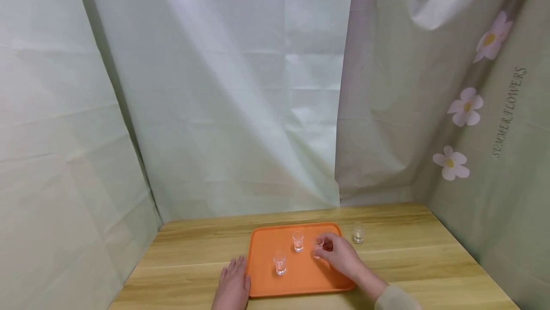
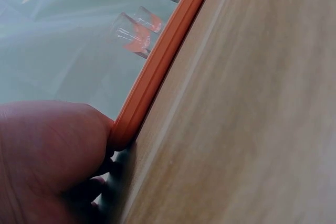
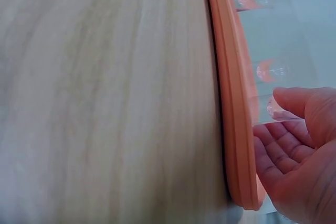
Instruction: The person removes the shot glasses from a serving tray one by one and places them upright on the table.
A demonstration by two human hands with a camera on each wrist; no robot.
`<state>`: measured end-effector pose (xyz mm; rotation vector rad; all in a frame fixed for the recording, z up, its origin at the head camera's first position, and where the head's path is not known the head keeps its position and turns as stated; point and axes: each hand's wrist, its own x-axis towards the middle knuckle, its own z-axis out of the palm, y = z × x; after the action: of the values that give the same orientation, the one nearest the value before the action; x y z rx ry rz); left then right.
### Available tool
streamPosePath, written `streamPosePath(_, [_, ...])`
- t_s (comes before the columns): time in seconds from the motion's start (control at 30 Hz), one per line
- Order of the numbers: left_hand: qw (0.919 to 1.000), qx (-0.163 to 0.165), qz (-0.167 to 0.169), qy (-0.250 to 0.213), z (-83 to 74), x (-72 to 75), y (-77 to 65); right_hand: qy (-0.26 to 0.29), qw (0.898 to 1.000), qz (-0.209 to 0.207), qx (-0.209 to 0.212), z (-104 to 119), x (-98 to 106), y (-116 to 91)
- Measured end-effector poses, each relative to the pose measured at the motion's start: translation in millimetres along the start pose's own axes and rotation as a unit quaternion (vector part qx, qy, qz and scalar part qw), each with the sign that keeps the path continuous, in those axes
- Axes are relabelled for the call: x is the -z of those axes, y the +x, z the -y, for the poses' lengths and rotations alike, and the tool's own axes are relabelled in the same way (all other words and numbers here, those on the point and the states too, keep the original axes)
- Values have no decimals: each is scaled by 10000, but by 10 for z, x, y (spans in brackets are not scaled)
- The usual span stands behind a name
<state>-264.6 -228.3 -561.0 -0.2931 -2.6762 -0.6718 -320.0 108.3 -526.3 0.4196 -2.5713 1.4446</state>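
Right hand (image 1: 342,256) pinching a small glass (image 1: 317,243), over or on the orange tray (image 1: 305,282), bottom centre.
I'd keep it upright, settle its base flat before loosening the fingers, and stay clear of the two standing glasses (image 1: 280,265) (image 1: 298,244) to its left. The left hand (image 1: 233,285), fingers extended, steadies the tray's left edge well enough; another glass (image 1: 358,233) stands right of the tray.

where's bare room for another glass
Wooden table is bare left of the left hand and right of the lone shot glass; the orange tray is free along its left rim. Crowded: its centre, with three shot glasses and the right hand.
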Motion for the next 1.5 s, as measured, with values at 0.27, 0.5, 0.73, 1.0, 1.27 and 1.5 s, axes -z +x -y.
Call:
streamPosePath(0.27, [9999,27,121,37,-54,65,-18,-87,10000,9,12,54,128,-65])
streamPosePath(0.5, [9997,106,213,-38,-56,77,-10,-77,9998,-56,-169,113,335,-104])
streamPosePath(0.73, [9997,150,207,-41,-78,81,2,22,9994,-134,-304,102,581,-197])
streamPosePath(1.0, [9994,220,262,-25,-81,88,-4,-101,9980,-258,-565,19,860,-294])
streamPosePath(1.27, [9998,7,-182,-116,57,-104,-18,-427,9954,-358,-773,-80,1152,-398])
streamPosePath(1.5, [9997,-54,-244,2,115,-158,-15,-659,9945,-518,-625,-203,1300,-409])
